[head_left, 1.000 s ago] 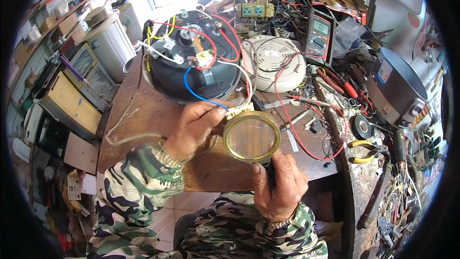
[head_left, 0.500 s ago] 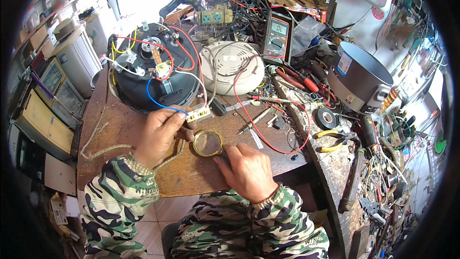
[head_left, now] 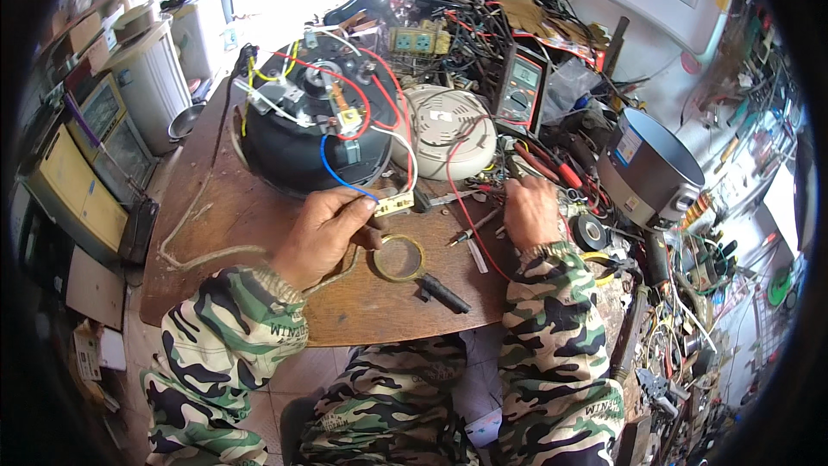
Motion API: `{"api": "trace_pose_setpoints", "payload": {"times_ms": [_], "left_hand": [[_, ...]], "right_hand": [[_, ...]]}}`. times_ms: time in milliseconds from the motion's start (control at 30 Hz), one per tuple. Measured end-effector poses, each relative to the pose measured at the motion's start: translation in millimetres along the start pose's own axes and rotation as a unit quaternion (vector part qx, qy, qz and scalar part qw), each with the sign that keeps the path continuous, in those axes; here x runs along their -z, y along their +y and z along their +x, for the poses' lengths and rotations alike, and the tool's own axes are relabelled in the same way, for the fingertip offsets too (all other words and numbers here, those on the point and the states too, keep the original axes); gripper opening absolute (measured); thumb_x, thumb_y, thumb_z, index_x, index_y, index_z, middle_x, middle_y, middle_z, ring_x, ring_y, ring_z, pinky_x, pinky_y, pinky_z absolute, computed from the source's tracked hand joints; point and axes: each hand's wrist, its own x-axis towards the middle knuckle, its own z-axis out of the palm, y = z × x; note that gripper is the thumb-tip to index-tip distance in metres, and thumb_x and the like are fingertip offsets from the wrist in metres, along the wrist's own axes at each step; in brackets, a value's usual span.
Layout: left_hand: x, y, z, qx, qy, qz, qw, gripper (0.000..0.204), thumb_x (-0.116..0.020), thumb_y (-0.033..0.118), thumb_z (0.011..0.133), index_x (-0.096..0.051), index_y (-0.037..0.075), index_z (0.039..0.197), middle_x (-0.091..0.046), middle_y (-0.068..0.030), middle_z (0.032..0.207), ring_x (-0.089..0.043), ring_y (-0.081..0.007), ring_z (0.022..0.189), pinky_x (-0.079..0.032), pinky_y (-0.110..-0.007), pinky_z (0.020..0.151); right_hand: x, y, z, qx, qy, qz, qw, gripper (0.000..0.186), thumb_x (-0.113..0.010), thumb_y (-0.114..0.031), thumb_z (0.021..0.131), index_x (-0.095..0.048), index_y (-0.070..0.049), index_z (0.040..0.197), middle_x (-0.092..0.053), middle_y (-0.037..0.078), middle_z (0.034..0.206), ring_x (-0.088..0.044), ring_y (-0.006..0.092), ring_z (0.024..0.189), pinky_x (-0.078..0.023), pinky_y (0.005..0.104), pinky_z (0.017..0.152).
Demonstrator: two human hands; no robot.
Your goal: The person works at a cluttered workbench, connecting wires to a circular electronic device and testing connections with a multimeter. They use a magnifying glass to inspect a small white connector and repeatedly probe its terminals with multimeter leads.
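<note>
My left hand (head_left: 332, 229) pinches a small pale circuit board (head_left: 396, 204) by its left end, where a blue wire meets it. Red and white wires also run from the board to the upturned black appliance base (head_left: 315, 142) behind it. Just below the board, a magnifying glass (head_left: 421, 271) with a brass rim and black handle lies on the wooden table. My right hand (head_left: 531, 214) reaches among small tools at the table's right side. Its fingers are curled, and whatever they grip is hidden. A red test lead (head_left: 460, 207) passes just left of that hand.
A cream vented cover (head_left: 450, 134) sits beside the black base. Behind it stand a multimeter (head_left: 521, 86) and a socket block (head_left: 418, 40). On the right are a grey metal pot shell (head_left: 647, 173), black tape (head_left: 588, 230) and yellow-handled pliers (head_left: 608, 266) amid loose wires.
My right hand has left the magnifying glass on the table and moved right and away to the small tools. My left hand still holds the circuit board. The whole view has shifted slightly.
</note>
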Motion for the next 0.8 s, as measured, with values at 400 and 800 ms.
{"api": "trace_pose_setpoints", "payload": {"times_ms": [400, 800], "left_hand": [[1.2, 1.2, -1.5, -0.010, -0.015, 0.021, 1.000, 0.030, -0.053, 0.021, 0.103, -0.061, -0.005, 0.117, -0.067, -0.0104, 0.093, -0.068, -0.0159, 0.077, -0.057, -0.028, 0.068], [0.3, 7.3, -4.2, 0.028, -0.018, 0.030, 0.999, 0.030, -0.051, 0.022, 0.104, -0.056, -0.003, 0.120, -0.067, -0.0114, 0.096, -0.068, -0.0156, 0.075, -0.054, -0.026, 0.065]], "right_hand": [[14.1, -21.4, -21.9, 0.103, -0.016, 0.198, 0.975, 0.028, -0.060, -0.003, 0.073, -0.071, -0.009, 0.098, -0.065, 0.014, 0.101, -0.058, 0.0358, 0.105, -0.043, 0.0463, 0.094], [57.0, -2.1, -8.3, -0.029, 0.105, -0.129, 0.986, 0.012, -0.060, -0.009, 0.081, -0.069, -0.004, 0.089, -0.060, 0.015, 0.087, -0.060, 0.0328, 0.092, -0.040, 0.0513, 0.100]]}}
